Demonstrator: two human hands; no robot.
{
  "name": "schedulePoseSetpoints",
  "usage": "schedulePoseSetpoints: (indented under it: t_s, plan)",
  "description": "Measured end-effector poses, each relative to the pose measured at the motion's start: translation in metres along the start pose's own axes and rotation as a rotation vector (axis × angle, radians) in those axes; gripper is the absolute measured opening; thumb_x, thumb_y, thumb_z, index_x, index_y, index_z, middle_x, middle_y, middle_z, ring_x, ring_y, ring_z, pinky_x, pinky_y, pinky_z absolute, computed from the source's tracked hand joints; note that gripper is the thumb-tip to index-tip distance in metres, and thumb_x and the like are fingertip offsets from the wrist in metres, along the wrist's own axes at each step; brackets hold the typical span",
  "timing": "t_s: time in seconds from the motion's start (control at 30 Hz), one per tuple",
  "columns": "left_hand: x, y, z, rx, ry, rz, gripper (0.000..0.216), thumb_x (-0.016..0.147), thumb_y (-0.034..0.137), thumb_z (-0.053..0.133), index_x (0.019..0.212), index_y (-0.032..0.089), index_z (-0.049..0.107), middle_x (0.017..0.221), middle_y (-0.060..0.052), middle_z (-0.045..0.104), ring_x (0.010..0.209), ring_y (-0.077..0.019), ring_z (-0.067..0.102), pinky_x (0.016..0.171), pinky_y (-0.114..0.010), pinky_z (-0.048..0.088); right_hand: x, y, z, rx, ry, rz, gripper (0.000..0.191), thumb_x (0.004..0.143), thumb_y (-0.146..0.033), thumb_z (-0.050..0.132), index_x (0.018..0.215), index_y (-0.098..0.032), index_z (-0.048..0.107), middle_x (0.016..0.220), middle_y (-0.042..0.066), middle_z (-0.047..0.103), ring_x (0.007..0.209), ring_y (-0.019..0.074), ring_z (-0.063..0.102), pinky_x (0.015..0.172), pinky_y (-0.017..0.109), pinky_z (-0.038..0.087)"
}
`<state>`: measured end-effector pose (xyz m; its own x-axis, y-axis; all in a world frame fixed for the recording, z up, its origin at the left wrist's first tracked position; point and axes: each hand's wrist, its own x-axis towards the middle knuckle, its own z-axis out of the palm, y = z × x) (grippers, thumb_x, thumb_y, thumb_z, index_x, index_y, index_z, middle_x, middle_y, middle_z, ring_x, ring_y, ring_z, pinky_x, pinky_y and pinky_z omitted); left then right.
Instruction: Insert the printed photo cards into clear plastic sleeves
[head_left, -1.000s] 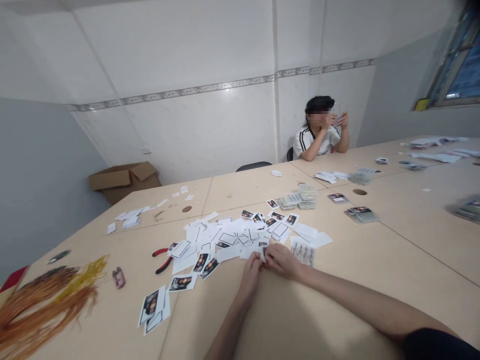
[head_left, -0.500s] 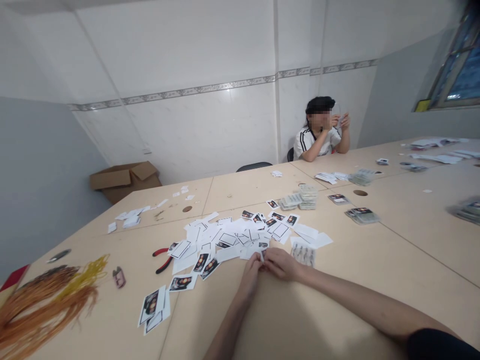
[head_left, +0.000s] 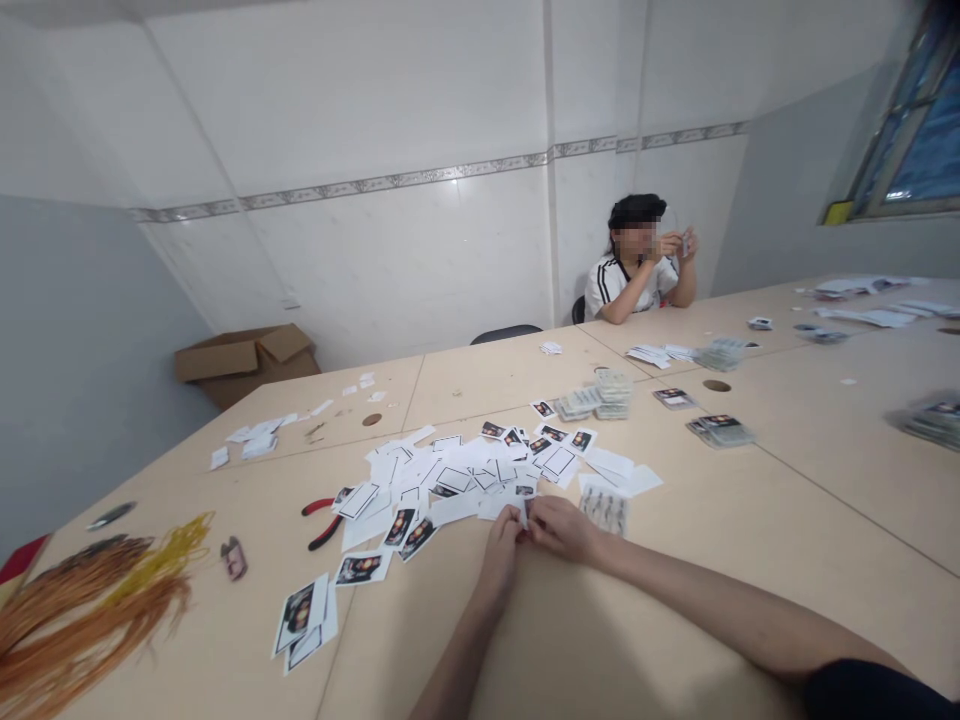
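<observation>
A pale surface (head_left: 600, 640) of joined tables fills the lower frame, with white tiled walls behind it. A cardboard box (head_left: 244, 360) sits on the floor at upper left, and a window (head_left: 919, 130) shows at upper right. At the far end, a seated co-worker (head_left: 637, 265) raises both hands to a small item. Stacks of clear packets (head_left: 600, 395) lie at upper centre, with more toward the right edge. Most of the paper remains loose: a wide scatter of printed cards (head_left: 450, 480) spreads across the middle, while a small stack of cards (head_left: 304, 620) lies at lower centre-left. Red-handled pliers (head_left: 322, 520) rest left of the scatter, beyond them orange cord (head_left: 75, 620) and yellow cord (head_left: 176, 545). At the scatter's near edge, the left hand (head_left: 499, 560) and right hand (head_left: 561, 530) come close together, their fingertips pinching a paper slip (head_left: 523, 510) between them.
</observation>
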<state>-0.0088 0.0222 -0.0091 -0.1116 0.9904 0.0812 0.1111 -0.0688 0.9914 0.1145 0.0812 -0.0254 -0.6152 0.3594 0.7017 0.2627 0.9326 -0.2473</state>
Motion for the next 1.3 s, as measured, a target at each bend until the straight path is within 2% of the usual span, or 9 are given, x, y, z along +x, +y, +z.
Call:
schedulePoseSetpoints:
  t_s: [0.27, 0.4, 0.67, 0.9, 1.3]
  plan:
    - [-0.0006, -0.0008, -0.0007, 0.039, 0.021, 0.048, 0.009, 0.065, 0.017, 0.036, 0.057, 0.019, 0.038, 0.056, 0.004, 0.038, 0.059, -0.0127, 0.037, 0.057, -0.023, 0.030, -0.0019, 0.0029, 0.0047, -0.066, -0.022, 0.054, 0.015, 0.080, -0.020, 0.036, 0.066, -0.018, 0.043, 0.061, 0.002, 0.051, 0.056, 0.0126, 0.045, 0.055, 0.024, 0.034]
    - [-0.0008, 0.0005, -0.0012, 0.080, 0.005, 0.068, 0.011, 0.067, 0.019, 0.038, 0.057, 0.019, 0.039, 0.055, 0.003, 0.041, 0.059, -0.0130, 0.039, 0.057, -0.023, 0.032, -0.0015, 0.0034, 0.0036, -0.042, -0.086, -0.012, 0.020, 0.082, -0.018, 0.033, 0.066, -0.018, 0.045, 0.062, 0.002, 0.053, 0.059, 0.0124, 0.047, 0.059, 0.024, 0.035]
    - [-0.0070, 0.0048, 0.0014, 0.224, 0.048, 0.123, 0.023, 0.075, 0.037, 0.041, 0.061, 0.019, 0.039, 0.057, 0.004, 0.041, 0.057, -0.0121, 0.039, 0.056, -0.023, 0.032, 0.0000, 0.0054, 0.0027, 0.018, -0.033, -0.033, 0.019, 0.082, -0.019, 0.029, 0.069, -0.018, 0.043, 0.063, 0.004, 0.052, 0.059, 0.0138, 0.046, 0.056, 0.024, 0.037]
    - [-0.0060, 0.0008, 0.0031, 0.321, 0.139, 0.163, 0.027, 0.076, 0.037, 0.039, 0.056, 0.019, 0.036, 0.054, 0.004, 0.039, 0.055, -0.0124, 0.038, 0.053, -0.023, 0.029, 0.0009, 0.0034, 0.0016, 0.123, -0.036, 0.043, 0.014, 0.079, -0.016, 0.033, 0.068, -0.018, 0.043, 0.063, 0.003, 0.051, 0.058, 0.0131, 0.045, 0.055, 0.023, 0.036]
    - [-0.0075, 0.0009, 0.0052, 0.371, 0.184, 0.197, 0.025, 0.077, 0.034, 0.039, 0.058, 0.019, 0.036, 0.055, 0.004, 0.039, 0.056, -0.0123, 0.039, 0.052, -0.022, 0.029, 0.0020, 0.0002, -0.0030, 0.200, -0.017, 0.169, 0.014, 0.079, -0.017, 0.035, 0.066, -0.019, 0.040, 0.060, 0.001, 0.047, 0.058, 0.0118, 0.044, 0.054, 0.022, 0.034]
